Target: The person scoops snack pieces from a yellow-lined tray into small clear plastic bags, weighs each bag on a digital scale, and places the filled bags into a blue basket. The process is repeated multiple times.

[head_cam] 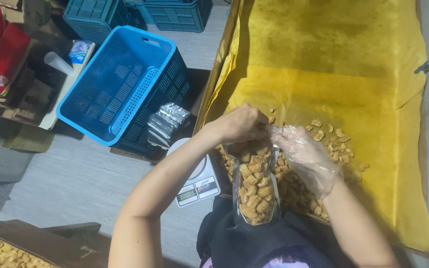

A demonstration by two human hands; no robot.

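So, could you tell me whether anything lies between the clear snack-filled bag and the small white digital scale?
Nothing visible does. The left hand holds the clear bag at its top, beside the white scale; only the forearm crosses above.

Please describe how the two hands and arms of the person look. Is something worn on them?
The left hand is bare, with no glove, ring or watch visible. The right hand wears a thin, transparent, crinkled plastic glove, loose and ending near the wrist. Both forearms are bare; no sleeves reach them.
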